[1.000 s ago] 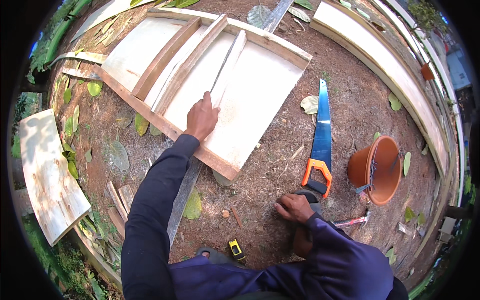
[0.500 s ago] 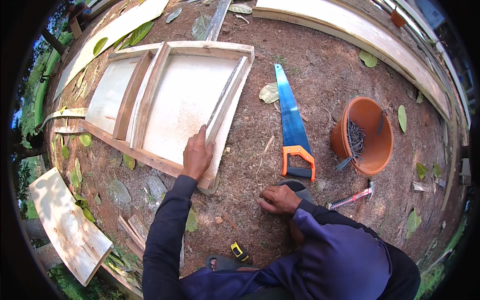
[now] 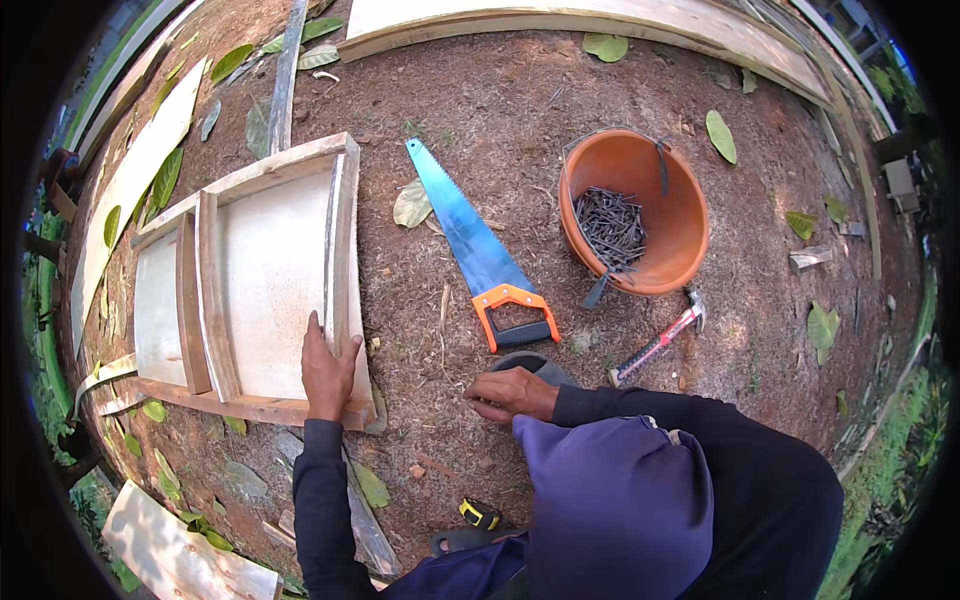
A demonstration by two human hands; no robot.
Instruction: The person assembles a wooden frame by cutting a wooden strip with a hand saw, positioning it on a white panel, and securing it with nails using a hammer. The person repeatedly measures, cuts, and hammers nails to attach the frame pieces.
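My left hand is at the near end of a wooden strip, its thumb and fingers on either side of it. The strip lies along the right side of a wooden frame backed by a pale panel. My right hand rests above a dark sandal, its fingers curled; whatever they hold, if anything, is hidden. Just beyond that hand a handsaw with an orange and black handle lies on the ground.
An orange-brown bucket holding many nails stands right of the saw, with a hammer nearer me. A yellow and black tape measure lies by my foot. Long boards lie at the far side; another board is near left.
My view has turned right, so the frame, saw and bucket sit further left. The strip, slanted inward before, now lies along the frame's right side, with my left hand still on it.
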